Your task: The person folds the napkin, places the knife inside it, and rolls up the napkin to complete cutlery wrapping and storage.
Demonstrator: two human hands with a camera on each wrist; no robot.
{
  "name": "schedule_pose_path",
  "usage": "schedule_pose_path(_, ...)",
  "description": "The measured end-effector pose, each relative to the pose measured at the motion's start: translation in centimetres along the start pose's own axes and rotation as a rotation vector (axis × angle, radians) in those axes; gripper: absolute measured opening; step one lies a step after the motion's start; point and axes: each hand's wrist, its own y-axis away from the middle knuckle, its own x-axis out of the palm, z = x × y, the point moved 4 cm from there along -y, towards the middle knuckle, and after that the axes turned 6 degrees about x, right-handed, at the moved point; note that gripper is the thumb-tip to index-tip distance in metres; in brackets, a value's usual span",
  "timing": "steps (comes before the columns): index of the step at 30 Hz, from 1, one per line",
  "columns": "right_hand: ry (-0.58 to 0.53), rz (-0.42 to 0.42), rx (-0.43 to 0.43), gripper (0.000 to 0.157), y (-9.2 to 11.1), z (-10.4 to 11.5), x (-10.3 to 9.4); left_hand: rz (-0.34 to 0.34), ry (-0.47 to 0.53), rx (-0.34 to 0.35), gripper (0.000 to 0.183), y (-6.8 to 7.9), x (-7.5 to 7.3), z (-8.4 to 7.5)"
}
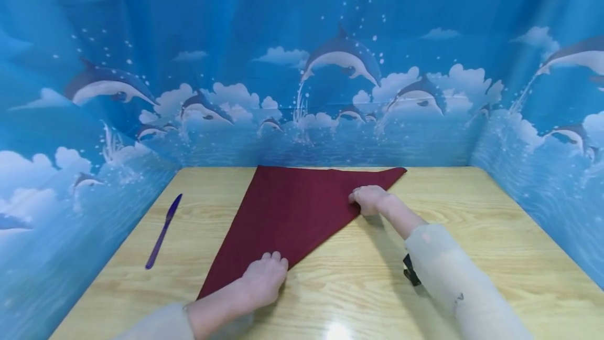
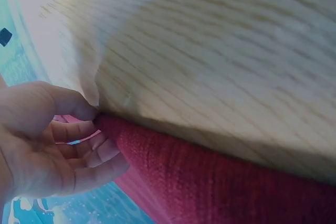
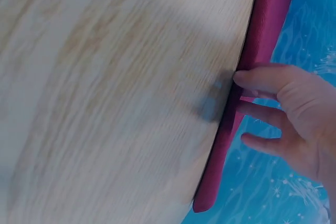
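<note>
A dark red cloth napkin (image 1: 283, 209), folded into a triangle, lies flat on the table with its long folded edge slanting toward the right. At the near part of that fold, my left hand (image 1: 265, 279) pinches the edge. The left wrist view shows the thumb and forefinger of the left hand (image 2: 47, 140) at the rim of the red cloth (image 2: 173, 177). Farther up the same edge, my right hand (image 1: 370, 199) pinches the fold. Seen from the right wrist, the thumb of the right hand (image 3: 294, 108) presses the edge of the napkin (image 3: 262, 30).
A purple plastic knife (image 1: 164, 231) lies on the left side of the wooden table (image 1: 472, 224). Blue curtains (image 1: 264, 30) printed with dolphins stand behind the table and along both sides. A black strap piece (image 1: 411, 271) hangs by the right sleeve.
</note>
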Motion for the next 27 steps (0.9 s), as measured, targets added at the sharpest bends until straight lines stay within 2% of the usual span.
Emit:
schedule_pose_path(6, -0.069, 0.075, 0.004, 0.046, 1.2, -0.3, 0.6, 0.010, 0.114, -0.069, 0.021, 0.6, 0.2, 0.4)
schedule_pose_path(12, -0.099, 0.100, 0.058, 0.063, 2.1, -0.7, 1.3, -0.004, 0.186, -0.217, 0.036, 1.3, 0.5, 1.0)
schedule_pose_path(15, -0.076, 0.104, 0.093, 0.064, 2.1, -0.8, 1.7, 0.011, 0.194, -0.271, 0.037, 1.3, 0.9, 1.4)
schedule_pose_path(20, 0.006, 0.072, 0.091, 0.064, 2.2, -1.1, 2.0, 0.015, 0.200, -0.309, 0.025, 1.1, 1.1, 1.9)
schedule_pose_path(22, 0.008, 0.057, 0.087, 0.066, 2.4, -1.2, 2.0, 0.008, 0.198, -0.317, 0.024, 1.0, 1.1, 2.1)
schedule_pose_path(27, -0.020, 0.051, 0.072, 0.070, 3.0, -1.9, 2.1, 0.022, 0.189, -0.328, 0.035, 0.7, 1.1, 2.6)
